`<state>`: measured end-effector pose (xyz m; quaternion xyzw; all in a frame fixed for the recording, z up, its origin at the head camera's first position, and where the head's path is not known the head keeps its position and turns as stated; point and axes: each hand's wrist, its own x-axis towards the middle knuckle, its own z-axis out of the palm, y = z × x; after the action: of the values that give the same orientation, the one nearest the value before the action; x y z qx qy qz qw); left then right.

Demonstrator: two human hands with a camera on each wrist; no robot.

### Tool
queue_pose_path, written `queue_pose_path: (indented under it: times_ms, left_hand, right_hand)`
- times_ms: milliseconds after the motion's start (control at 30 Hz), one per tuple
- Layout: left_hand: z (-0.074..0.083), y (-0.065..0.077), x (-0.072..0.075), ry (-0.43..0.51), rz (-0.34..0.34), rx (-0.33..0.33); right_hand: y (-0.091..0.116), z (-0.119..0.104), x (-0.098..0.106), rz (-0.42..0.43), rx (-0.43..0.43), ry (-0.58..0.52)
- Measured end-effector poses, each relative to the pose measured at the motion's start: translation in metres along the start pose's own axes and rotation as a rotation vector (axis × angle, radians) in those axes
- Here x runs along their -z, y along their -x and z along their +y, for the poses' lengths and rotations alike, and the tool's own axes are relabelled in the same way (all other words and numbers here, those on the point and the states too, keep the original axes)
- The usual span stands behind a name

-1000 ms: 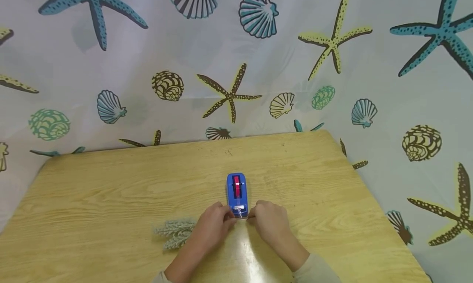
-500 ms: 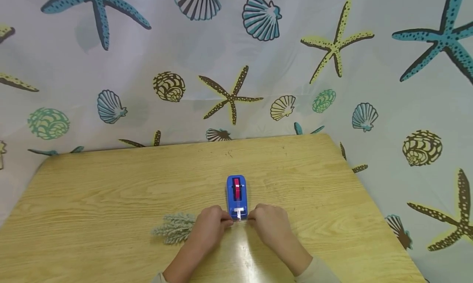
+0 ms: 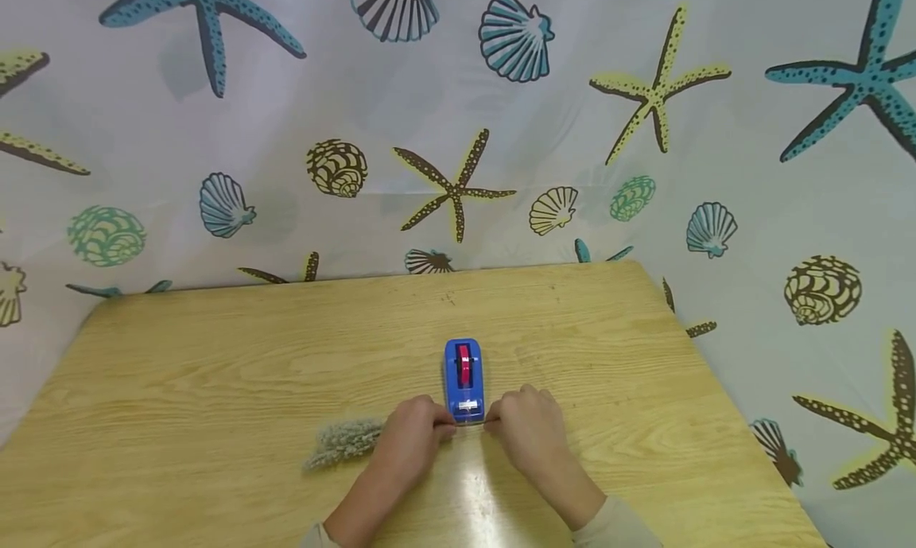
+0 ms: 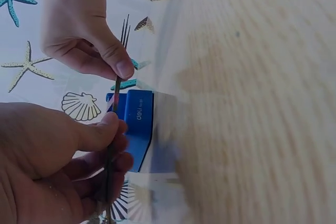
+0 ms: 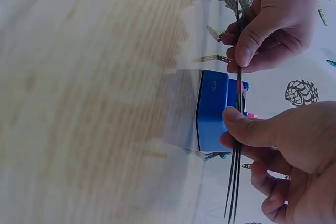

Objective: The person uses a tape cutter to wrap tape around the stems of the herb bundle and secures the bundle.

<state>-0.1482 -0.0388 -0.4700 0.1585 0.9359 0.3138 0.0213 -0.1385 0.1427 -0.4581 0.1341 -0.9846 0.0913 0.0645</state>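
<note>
My left hand [image 3: 411, 441] and right hand [image 3: 529, 433] pinch a few thin dark stems [image 5: 239, 85] between thumb and fingers, a short span apart. They belong to a bunch of grey-green flower sprigs [image 3: 345, 443], whose heads stick out left past my left hand. On the right, the bare stem ends [image 4: 125, 32] fan out slightly beyond my right hand. Directly in front of the hands stands a blue tape dispenser [image 3: 463, 397] with a red roll hub [image 3: 464, 365]. In the head view, the span of stems between my hands lies right at the dispenser's near end.
Under everything is a wooden table [image 3: 236, 357] with light grain. Behind it and along its right side hangs a white cloth [image 3: 401, 87] printed with starfish and shells. A bright glare lies on the tabletop between the forearms.
The flower heads, spread in two clumps earlier, have turned into a narrower bundle. A shiny bit of tape at the dispenser's near end shows less now. Both hands stay in nearly the same place.
</note>
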Motion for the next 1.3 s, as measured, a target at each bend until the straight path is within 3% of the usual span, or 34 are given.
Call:
queue_pose_path:
  times_ms: [167, 400, 733, 967, 1133, 1300]
  left_hand:
    - [0.0042, -0.0018, 0.0024, -0.024, -0.088, 0.028]
    - [0.0031, -0.0026, 0.0050, -0.062, -0.016, 0.008]
    - [0.0017, -0.0038, 0.0053, -0.073, 0.028, -0.003]
    - [0.0019, -0.0049, 0.0058, -0.093, 0.052, -0.027]
    - [0.0011, -0.0061, 0.0045, -0.092, 0.050, -0.027]
    - [0.0010, -0.0085, 0.0041, -0.022, -0.029, 0.013]
  right_hand:
    - [-0.0031, -0.0006, -0.0004, 0.023, 0.001, -0.029]
    - [-0.0088, -0.0020, -0.0019, 0.038, -0.012, -0.027]
    - [-0.0088, -0.0021, -0.0087, 0.063, -0.024, 0.001]
    - [-0.0037, -0.0005, -0.0068, -0.023, 0.027, 0.050]
    - [-0.0032, 0.0006, -0.0035, -0.037, 0.044, 0.030]
    - [-0.0065, 0.0037, -0.0012, -0.039, 0.026, 0.006]
